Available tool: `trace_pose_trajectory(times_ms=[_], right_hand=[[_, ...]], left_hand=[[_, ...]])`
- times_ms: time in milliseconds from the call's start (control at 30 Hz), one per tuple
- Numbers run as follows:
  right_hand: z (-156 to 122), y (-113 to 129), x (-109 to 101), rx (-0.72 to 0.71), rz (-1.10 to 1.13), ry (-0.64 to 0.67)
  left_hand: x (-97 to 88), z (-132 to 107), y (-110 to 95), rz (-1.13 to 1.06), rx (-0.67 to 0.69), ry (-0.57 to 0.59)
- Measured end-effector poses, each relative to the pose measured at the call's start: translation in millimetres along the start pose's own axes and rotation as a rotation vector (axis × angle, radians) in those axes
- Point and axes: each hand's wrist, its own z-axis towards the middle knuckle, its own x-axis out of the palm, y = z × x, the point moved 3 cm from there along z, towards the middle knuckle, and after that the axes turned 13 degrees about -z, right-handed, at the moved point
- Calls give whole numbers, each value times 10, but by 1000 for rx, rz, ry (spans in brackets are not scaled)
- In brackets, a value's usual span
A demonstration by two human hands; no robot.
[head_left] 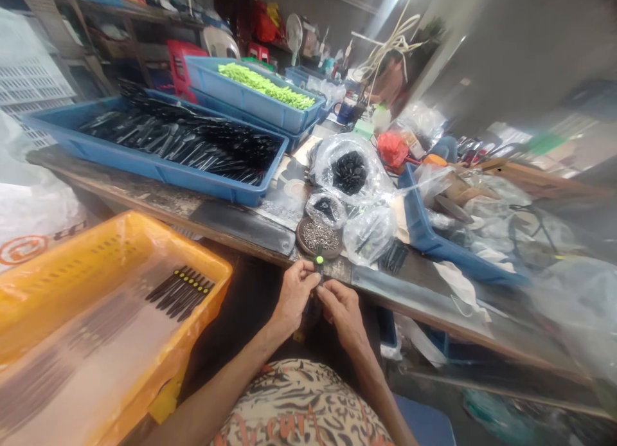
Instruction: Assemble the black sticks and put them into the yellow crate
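Observation:
My left hand (292, 295) and my right hand (343, 313) meet in front of the workbench edge, their fingers pinching a slim black part with a bright green tip (319, 260). Most of its shaft is hidden by my fingers. Just beyond my hands, a round brown dish of small metal pieces (318, 236) sits on the bench. Several black parts with yellow-green tips (180, 294) lie in a plastic-lined yellow crate (202, 269) to my left.
Blue trays hold black parts (178, 137) and green pieces (265, 86). Plastic bags (349, 173) of black parts crowd the bench. Another blue tray (424, 231) holds bags and clutter at the right. Shelves, stools and a fan stand behind.

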Motion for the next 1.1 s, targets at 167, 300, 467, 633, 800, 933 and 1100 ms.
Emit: trace_pose_trajectory(times_ms=[167, 300, 467, 633, 800, 933, 1100], right_hand=[[13, -19, 9, 13, 9, 1], [18, -30, 14, 21, 9, 0], [14, -24, 23, 12, -1, 2], [25, -43, 38, 11, 2, 12], [28, -40, 47, 13, 7, 16], [26, -24, 47, 14, -1, 15], [35, -32, 51, 22, -6, 14]], left_hand=[[-12, 7, 7, 5, 3, 19], [-21, 11, 3, 16, 4, 33], [-46, 13, 5, 24, -5, 50], [-69, 34, 18, 42, -5, 53], [-72, 48, 17, 39, -18, 48], [-73, 40, 0, 42, -15, 48], [-76, 24, -5, 45, -23, 50]])
